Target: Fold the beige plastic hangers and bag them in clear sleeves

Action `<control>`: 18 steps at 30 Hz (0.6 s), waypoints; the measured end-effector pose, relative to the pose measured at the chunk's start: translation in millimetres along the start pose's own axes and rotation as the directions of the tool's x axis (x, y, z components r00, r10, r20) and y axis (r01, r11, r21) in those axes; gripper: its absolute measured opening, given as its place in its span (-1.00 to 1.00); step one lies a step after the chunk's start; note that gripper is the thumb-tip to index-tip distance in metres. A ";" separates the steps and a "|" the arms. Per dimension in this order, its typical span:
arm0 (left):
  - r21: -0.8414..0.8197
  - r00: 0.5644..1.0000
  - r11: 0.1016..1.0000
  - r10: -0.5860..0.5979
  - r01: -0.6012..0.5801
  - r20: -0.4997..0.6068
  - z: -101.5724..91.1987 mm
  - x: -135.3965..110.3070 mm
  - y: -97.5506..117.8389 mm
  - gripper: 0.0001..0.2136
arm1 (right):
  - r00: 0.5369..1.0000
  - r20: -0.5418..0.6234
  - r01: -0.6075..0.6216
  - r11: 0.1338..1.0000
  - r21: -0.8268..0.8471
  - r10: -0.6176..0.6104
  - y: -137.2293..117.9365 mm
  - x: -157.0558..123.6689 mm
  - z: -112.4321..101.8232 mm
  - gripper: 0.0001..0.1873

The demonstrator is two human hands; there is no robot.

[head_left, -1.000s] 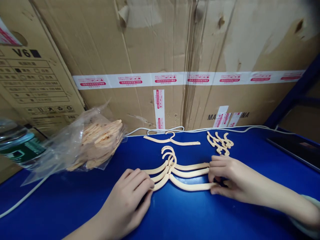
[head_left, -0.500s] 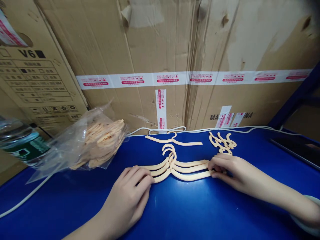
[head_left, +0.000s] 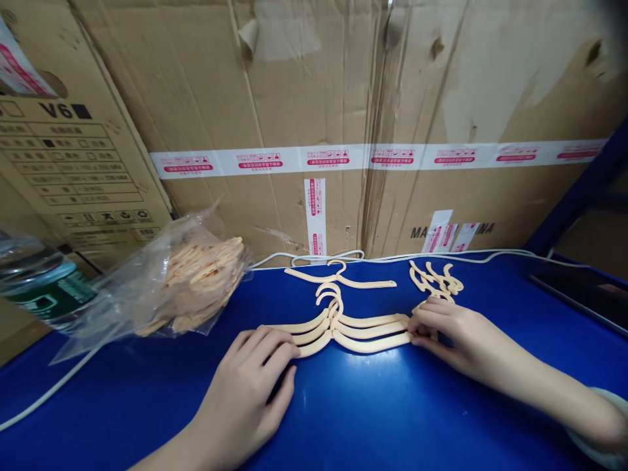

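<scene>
Three small pale beige hangers (head_left: 377, 347) lie nested one behind another on the blue table, their hooks overlapping and pointing away from me. My left hand (head_left: 258, 373) curls its fingers over the left ends of these hangers, with its thumb held apart and lower. The hanger tips are hidden under those fingers. At the right ends, my right hand (head_left: 444, 327) pinches with thumb and fingers, covering the tips. Just behind the stack lies a single hanger (head_left: 367, 284) of the same kind. Beyond my right hand sits a small pile of beige curved pieces (head_left: 436, 278).
A clear plastic bag (head_left: 196, 281) of flat beige pieces lies at left, beside a green-labelled bottle (head_left: 53, 291). Large cardboard boxes (head_left: 294, 85) stand along the back. A white cable (head_left: 417, 259) runs along their foot. A dark flat device (head_left: 583, 297) lies at right.
The nested hangers have shifted slightly left, and my right hand has moved slightly left with their ends. My left thumb has moved away from the fingers. The single hanger and the pile stay put.
</scene>
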State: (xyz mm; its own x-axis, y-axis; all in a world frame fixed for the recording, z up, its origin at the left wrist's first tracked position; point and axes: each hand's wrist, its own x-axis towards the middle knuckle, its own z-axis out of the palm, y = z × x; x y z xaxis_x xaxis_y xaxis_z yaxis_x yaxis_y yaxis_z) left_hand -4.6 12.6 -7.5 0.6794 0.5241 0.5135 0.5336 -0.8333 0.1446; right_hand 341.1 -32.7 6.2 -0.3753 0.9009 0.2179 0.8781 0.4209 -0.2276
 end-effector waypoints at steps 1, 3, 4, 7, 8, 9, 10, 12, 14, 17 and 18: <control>-0.001 1.000 1.000 -0.003 0.003 -0.001 0.2 -0.7 0.1 -0.83 | 1.000 -0.006 0.001 1.000 -0.011 -0.001 0.0 -0.2 0.1 -0.79; -0.007 1.000 1.000 -0.010 0.010 -0.007 0.8 -1.8 0.2 -0.83 | 1.000 -0.013 0.001 1.000 -0.028 -0.001 0.3 -0.3 0.4 -0.79; -0.011 1.000 1.000 -0.014 0.014 -0.011 1.1 -2.1 0.2 -0.83 | 1.000 -0.018 0.000 0.999 -0.033 -0.001 0.4 -0.2 0.6 -0.80; -0.017 1.000 1.000 -0.020 0.020 -0.021 1.9 -2.0 0.2 -0.83 | 1.000 -0.027 0.002 0.999 -0.042 -0.003 0.1 1.0 1.1 -0.79; -0.015 1.000 1.000 -0.018 0.018 -0.022 2.0 -1.8 0.2 -0.82 | 1.000 -0.029 0.003 0.999 -0.043 -0.005 -0.2 1.5 1.2 -0.79; -0.012 1.000 1.000 -0.016 0.016 -0.023 2.1 -1.7 0.2 -0.82 | 0.999 -0.034 0.005 0.999 -0.043 -0.007 -0.4 2.0 1.3 -0.79; -0.009 1.000 1.000 -0.014 0.014 -0.022 2.1 -1.7 0.2 -0.82 | 0.999 -0.038 0.008 0.999 -0.044 -0.009 -0.7 2.3 1.4 -0.78; -0.003 1.000 1.000 -0.014 0.013 -0.023 2.0 -1.9 0.2 -0.82 | 0.999 -0.049 0.008 0.999 -0.046 -0.010 -1.1 2.6 1.4 -0.78; -0.001 1.000 1.000 -0.015 0.015 -0.026 1.8 -2.3 0.1 -0.82 | 0.998 -0.058 0.009 0.999 -0.047 -0.012 -1.2 2.4 1.4 -0.77; 0.003 1.000 1.000 -0.010 0.010 -0.024 1.5 -2.4 0.1 -0.81 | 0.998 -0.057 0.009 0.999 -0.044 -0.012 -1.3 1.7 1.4 -0.77; 0.006 1.000 1.000 -0.008 0.008 -0.024 1.5 -2.4 0.1 -0.81 | 0.998 -0.054 0.009 0.999 -0.041 -0.011 -1.5 1.6 1.5 -0.76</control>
State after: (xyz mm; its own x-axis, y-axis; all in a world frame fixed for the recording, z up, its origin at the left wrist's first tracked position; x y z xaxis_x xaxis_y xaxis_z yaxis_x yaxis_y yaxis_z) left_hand -5.5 11.5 -10.0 0.6626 0.5267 0.5325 0.5423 -0.8278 0.1439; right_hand 338.7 -31.7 5.5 -0.3682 0.8892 0.2715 0.8862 0.4240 -0.1866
